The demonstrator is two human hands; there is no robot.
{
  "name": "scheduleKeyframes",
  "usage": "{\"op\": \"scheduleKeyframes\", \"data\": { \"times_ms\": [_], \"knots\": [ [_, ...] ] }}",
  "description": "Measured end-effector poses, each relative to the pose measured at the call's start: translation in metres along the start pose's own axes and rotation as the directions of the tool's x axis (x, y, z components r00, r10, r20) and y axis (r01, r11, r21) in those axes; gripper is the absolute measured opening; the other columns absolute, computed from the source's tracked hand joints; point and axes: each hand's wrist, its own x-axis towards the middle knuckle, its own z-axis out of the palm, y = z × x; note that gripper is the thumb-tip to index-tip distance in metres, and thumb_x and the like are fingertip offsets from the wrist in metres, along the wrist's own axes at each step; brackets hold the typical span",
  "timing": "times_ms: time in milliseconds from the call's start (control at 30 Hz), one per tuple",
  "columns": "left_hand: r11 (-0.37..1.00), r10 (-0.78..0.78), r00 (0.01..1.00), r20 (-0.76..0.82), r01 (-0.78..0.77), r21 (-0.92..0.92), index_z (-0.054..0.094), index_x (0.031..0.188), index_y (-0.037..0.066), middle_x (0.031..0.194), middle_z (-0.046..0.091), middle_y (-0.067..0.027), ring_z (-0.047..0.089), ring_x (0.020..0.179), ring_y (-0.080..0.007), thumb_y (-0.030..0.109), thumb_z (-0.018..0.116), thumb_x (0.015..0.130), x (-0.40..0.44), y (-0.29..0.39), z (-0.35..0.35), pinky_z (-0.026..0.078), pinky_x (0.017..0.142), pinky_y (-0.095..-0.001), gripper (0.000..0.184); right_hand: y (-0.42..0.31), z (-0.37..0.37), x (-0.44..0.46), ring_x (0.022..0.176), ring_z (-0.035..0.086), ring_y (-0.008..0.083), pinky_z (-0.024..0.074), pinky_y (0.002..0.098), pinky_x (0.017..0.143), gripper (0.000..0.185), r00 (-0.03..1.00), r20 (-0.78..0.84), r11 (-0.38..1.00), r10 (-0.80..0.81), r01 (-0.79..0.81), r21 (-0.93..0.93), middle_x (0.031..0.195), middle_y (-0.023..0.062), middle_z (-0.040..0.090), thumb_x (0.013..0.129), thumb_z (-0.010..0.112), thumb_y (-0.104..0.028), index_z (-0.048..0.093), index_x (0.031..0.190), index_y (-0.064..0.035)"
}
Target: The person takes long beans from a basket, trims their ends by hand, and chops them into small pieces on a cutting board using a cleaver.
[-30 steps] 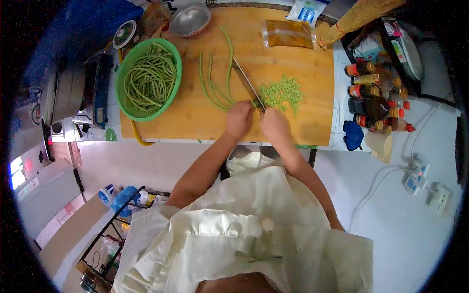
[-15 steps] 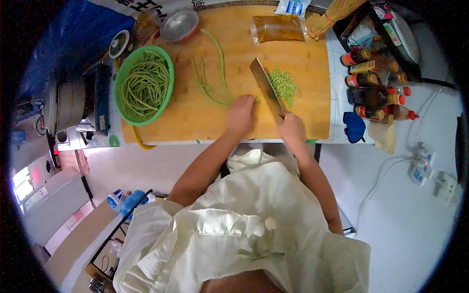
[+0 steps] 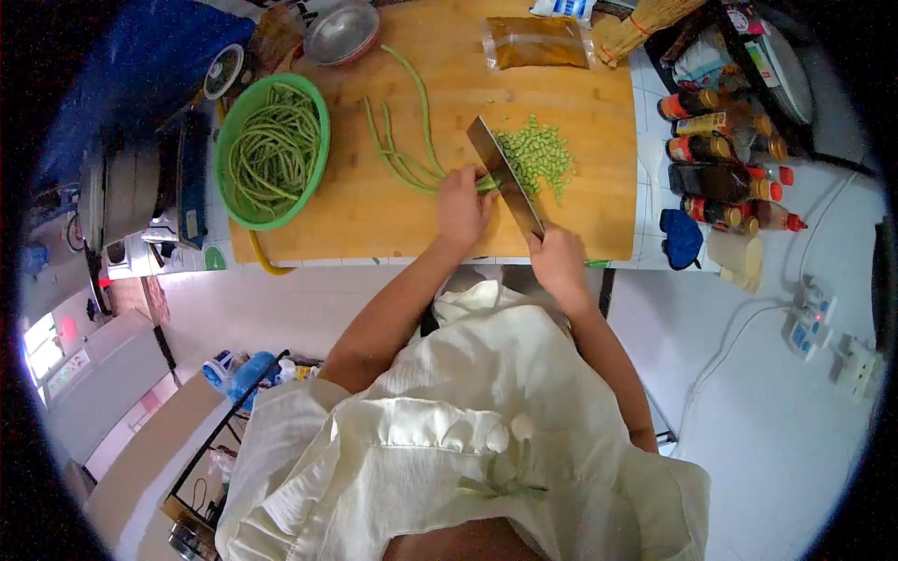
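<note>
On the wooden cutting board (image 3: 374,234), my left hand (image 3: 465,208) is closed over a bunch of long green beans (image 3: 402,170), whose tails trail off to the upper left. Bean ends stick out to the right of its fingers, up against the blade. My right hand (image 3: 558,262) grips a cleaver (image 3: 505,178), its broad blade slanting to the upper left across the bean ends. Just right of the blade lies a pile of chopped green beans (image 3: 538,159). A green basin (image 3: 325,154) with many whole long beans stands at the board's left.
A metal bowl (image 3: 342,33) sits at the board's back left, and a bag of brown liquid (image 3: 540,44) at the back right. Sauce bottles (image 3: 720,182) and a blue cloth-like item (image 3: 680,238) lie right of the board. A straw brush (image 3: 645,28) is at the back.
The cleaver's blade has shifted left, against the bean ends by my left hand. The chopped pile appears more spread out toward the blade. The whole view has shifted slightly.
</note>
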Motion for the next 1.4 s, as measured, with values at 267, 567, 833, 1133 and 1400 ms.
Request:
{"op": "scheduleKeyframes", "data": {
  "times_ms": [267, 567, 833, 1133, 1400],
  "knots": [
    [0.991, 0.087, 0.994, 0.07, -0.093, 0.099, 0.053, 0.109, 0.004, 0.103, 0.058, -0.0154, 0.053, 0.099, -0.0361, 0.013, 0.069, 0.072, -0.011, -0.016, -0.012, 0.038, 0.095, -0.0457, 0.041, -0.003, -0.001, 0.004, 0.072, 0.06, 0.041, 0.0468, 0.0469, 0.067, 0.024, 0.999, 0.031, 1.0, 0.012, -0.011, -0.017, 0.073, 0.0232, 0.061, 0.082, 0.058, -0.022, 0.061, 0.083, 0.002],
    [0.937, 0.344, 0.93, -0.13, -0.331, 0.114, 0.064, 0.092, 0.004, 0.09, 0.061, -0.007, 0.055, 0.083, -0.028, 0.002, 0.066, 0.063, -0.008, -0.027, -0.006, 0.046, 0.077, -0.0396, 0.029, -0.012, 0.003, 0.016, 0.074, 0.06, 0.0408, 0.0477, 0.0477, 0.067, 0.023, 0.995, 0.094, 0.995, 0.014, -0.005, -0.099, 0.076, 0.022, 0.062, 0.082, 0.057, -0.022, 0.061, 0.084, 0.0003],
    [0.945, 0.312, 0.949, -0.045, -0.305, 0.115, 0.065, 0.098, 0.006, 0.093, 0.062, -0.0087, 0.056, 0.086, -0.029, 0.01, 0.065, 0.074, -0.009, -0.034, -0.002, 0.047, 0.075, -0.0394, 0.025, -0.034, 0.011, 0.037, 0.071, 0.065, 0.0365, 0.0513, 0.0454, 0.061, 0.021, 1.0, 0.018, 0.978, 0.022, -0.018, -0.206, 0.071, 0.0206, 0.064, 0.079, 0.057, -0.018, 0.068, 0.073, -0.0007],
    [0.939, 0.296, 0.954, -0.042, -0.282, 0.197, 0.065, 0.091, 0.005, 0.086, 0.06, -0.0059, 0.056, 0.078, -0.0249, 0.007, 0.067, 0.069, -0.012, -0.019, -0.01, 0.047, 0.068, -0.0367, 0.022, -0.02, 0.017, 0.02, 0.077, 0.062, 0.0395, 0.0492, 0.0486, 0.068, 0.022, 1.0, 0.004, 0.984, -0.021, 0.021, -0.18, 0.078, 0.0225, 0.063, 0.082, 0.053, -0.02, 0.062, 0.089, -0.0011],
    [0.958, 0.27, 0.951, -0.149, -0.25, 0.138, 0.066, 0.093, 0.006, 0.087, 0.06, -0.008, 0.056, 0.079, -0.0278, 0.009, 0.067, 0.072, -0.017, -0.02, -0.005, 0.048, 0.067, -0.0374, 0.022, -0.019, 0.009, 0.046, 0.079, 0.06, 0.0422, 0.0475, 0.0484, 0.069, 0.028, 0.989, 0.041, 0.99, 0.143, -0.143, -0.003, 0.081, 0.0258, 0.062, 0.082, 0.055, -0.025, 0.063, 0.088, 0.0013]
  ]
}}
